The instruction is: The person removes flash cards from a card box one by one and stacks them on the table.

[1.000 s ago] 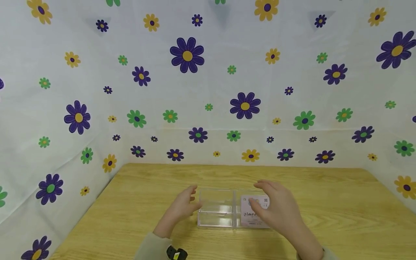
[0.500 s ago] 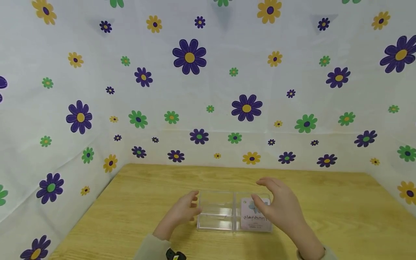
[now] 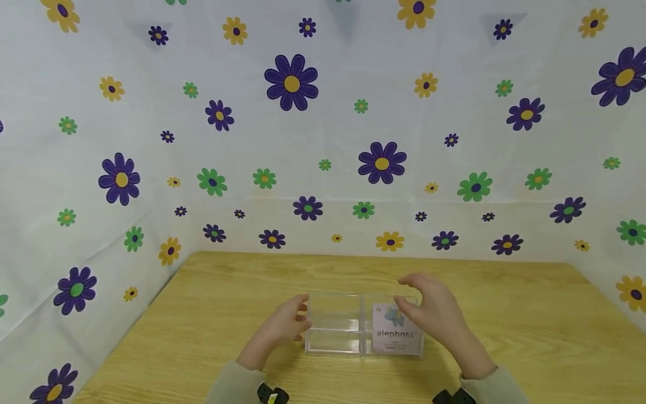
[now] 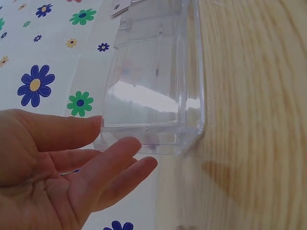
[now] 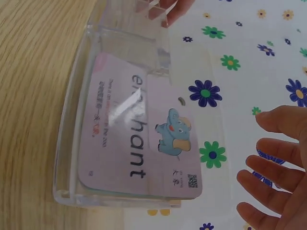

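A clear plastic box (image 3: 333, 341) with compartments sits on the wooden table. Its right-hand compartment holds a pale pink card (image 5: 112, 129) bearing a blue elephant picture and the word "elephant". My left hand (image 3: 280, 325) is at the box's left end. In the left wrist view, the thumb of that hand (image 4: 62, 167) meets the box's rim, while its loosely spread fingers lie along the end wall. Beyond the back right corner, my right hand (image 3: 440, 314) is raised with relaxed, parted fingers. The right wrist view shows this hand (image 5: 283, 165) apart from the box, holding nothing.
The light wooden table (image 3: 232, 286) ends at a white flower-printed cloth (image 3: 333, 134) hung behind and at both sides. Dark bands with devices (image 3: 273, 394) sit on both wrists, over pale sleeves.
My right hand has drawn slightly back and away, uncovering more of the elephant card. My left fingers have come closer to the box's left end. The box stays in nearly the same spot.
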Demonstrator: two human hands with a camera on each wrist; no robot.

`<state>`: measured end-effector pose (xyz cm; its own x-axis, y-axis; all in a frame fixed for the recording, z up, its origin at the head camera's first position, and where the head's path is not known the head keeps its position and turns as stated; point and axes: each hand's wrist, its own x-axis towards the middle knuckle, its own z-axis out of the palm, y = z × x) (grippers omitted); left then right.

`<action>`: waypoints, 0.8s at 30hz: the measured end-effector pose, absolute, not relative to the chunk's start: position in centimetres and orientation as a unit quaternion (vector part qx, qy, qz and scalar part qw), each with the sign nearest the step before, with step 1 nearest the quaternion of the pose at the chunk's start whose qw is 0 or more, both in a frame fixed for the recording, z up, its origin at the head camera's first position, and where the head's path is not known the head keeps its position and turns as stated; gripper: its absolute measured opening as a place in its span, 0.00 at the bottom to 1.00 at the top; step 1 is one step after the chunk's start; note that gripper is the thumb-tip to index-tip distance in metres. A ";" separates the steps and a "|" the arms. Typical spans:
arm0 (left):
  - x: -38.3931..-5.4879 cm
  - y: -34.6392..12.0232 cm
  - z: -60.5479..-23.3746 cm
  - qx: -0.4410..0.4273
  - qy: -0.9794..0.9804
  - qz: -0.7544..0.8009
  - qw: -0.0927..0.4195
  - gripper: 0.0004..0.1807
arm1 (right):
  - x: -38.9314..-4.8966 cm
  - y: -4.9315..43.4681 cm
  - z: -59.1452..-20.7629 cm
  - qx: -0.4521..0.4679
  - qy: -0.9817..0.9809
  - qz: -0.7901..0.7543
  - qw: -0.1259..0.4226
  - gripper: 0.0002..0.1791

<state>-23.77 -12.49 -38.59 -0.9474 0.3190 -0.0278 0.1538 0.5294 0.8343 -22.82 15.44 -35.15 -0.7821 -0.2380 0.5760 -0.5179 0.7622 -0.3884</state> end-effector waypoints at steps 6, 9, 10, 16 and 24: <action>-23.9 -12.2 -38.2 0.142 0.869 0.468 0.080 0.28 | -23.6 15.7 -35.7 0.211 -0.921 0.256 0.205 0.17; -23.8 -12.1 -38.1 0.143 0.870 0.466 0.081 0.29 | -23.8 15.7 -36.0 0.205 -0.933 0.240 0.173 0.17; -23.8 -12.1 -38.1 0.144 0.870 0.464 0.082 0.29 | -23.8 15.7 -36.2 0.202 -0.936 0.235 0.164 0.17; -23.5 -12.1 -38.1 0.150 0.869 0.463 0.087 0.29 | -23.8 15.7 -36.6 0.196 -0.942 0.229 0.146 0.17; -23.4 -12.2 -38.7 0.146 0.873 0.456 0.091 0.30 | -23.7 15.6 -37.0 0.203 -0.944 0.223 0.132 0.17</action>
<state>-23.43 -12.22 -38.65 -0.9411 0.3373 -0.0252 0.1720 0.5413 0.8231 -23.72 15.64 -36.95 -0.8829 -0.3247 0.3391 -0.4421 0.8182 -0.3675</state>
